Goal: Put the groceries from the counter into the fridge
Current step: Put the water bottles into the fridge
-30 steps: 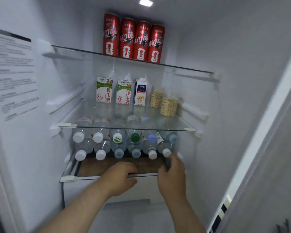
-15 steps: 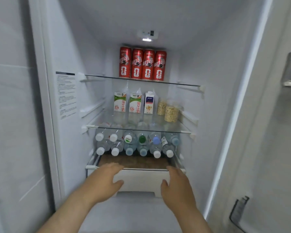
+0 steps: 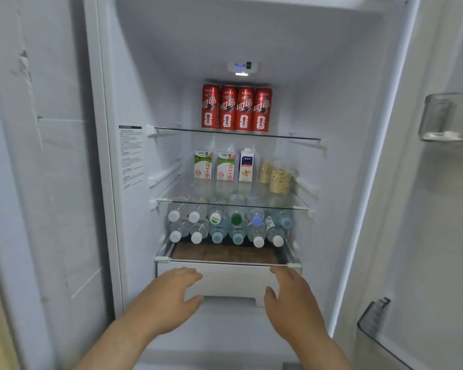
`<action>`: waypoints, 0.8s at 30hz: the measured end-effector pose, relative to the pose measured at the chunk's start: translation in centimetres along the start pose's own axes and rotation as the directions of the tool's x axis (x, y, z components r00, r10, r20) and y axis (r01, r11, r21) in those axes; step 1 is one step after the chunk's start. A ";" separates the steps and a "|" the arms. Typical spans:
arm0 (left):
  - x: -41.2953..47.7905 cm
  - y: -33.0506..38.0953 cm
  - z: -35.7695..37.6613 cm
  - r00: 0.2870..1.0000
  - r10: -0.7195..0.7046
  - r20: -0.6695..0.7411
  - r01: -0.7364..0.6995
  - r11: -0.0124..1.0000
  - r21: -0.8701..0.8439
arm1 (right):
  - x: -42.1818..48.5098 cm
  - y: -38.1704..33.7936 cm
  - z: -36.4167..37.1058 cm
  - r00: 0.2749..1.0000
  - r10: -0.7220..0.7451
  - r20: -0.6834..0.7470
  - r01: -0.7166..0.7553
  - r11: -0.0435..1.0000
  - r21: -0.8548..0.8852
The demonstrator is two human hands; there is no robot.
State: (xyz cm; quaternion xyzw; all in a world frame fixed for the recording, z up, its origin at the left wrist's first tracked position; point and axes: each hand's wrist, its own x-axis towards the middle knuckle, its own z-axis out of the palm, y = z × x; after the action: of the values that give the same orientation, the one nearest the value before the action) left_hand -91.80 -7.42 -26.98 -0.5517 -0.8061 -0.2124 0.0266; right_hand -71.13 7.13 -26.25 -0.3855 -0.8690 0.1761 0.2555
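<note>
Now | left hand (image 3: 169, 297), right hand (image 3: 292, 299): grip loose, empty | fridge (image 3: 251, 36) stocked: red cans (image 3: 236, 108), bottles (image 3: 230, 227) stacked

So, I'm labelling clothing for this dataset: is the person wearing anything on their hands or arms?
No. The left hand and right hand are bare: no gloves, rings or watch show. Both forearms are bare too, with no sleeve in view.

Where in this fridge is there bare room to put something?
Bare glass lies on the top shelf either side of the red cans, and on the middle shelf in front of the milk cartons. Under that shelf, the water bottles are packed tight.
</note>
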 end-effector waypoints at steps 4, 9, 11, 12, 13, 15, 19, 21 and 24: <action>0.3 0.2 -0.2 1.000 0.022 0.018 -0.022 1.000 -0.018 | -0.8 -0.1 -0.4 1.000 -0.001 0.014 0.001 1.000 0.017; 1.0 1.1 0.8 0.995 0.088 0.038 -0.086 0.995 -0.046 | -2.6 0.8 -0.2 0.999 0.023 0.030 -0.025 0.998 0.050; 1.0 1.7 1.7 0.992 0.121 0.044 -0.117 0.990 -0.079 | -3.6 1.1 0.0 1.000 0.018 0.022 -0.020 0.998 0.062; 1.0 2.0 2.2 0.989 0.140 0.048 -0.135 0.987 -0.089 | -4.1 1.3 0.1 1.000 0.019 0.015 -0.020 0.998 0.065; 0.9 2.4 2.7 0.986 0.159 0.052 -0.154 0.983 -0.099 | -4.7 1.5 0.1 1.000 0.022 0.007 -0.023 0.998 0.065; 0.7 3.0 3.6 0.978 0.196 0.070 -0.186 0.975 -0.124 | -5.9 1.8 0.1 0.999 0.042 -0.011 -0.042 0.997 0.063; -0.1 4.9 5.8 0.950 0.280 0.141 -0.252 0.950 -0.185 | -9.4 2.5 0.1 0.994 0.110 -0.003 -0.110 0.993 0.036; -0.6 5.9 7.0 0.934 0.309 0.180 -0.275 0.942 -0.193 | -11.5 3.4 0.1 0.989 0.149 0.011 -0.149 0.989 0.014; -1.5 7.2 8.4 0.910 0.345 0.228 -0.301 0.931 -0.208 | -14.6 5.3 -0.4 0.975 0.221 0.017 -0.220 0.975 -0.018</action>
State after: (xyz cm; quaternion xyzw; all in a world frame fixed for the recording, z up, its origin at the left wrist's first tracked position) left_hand -83.09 -3.46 -32.82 -0.7011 -0.6790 -0.1979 -0.0914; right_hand -59.50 -0.53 -33.06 -0.4800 -0.8246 0.1997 0.2231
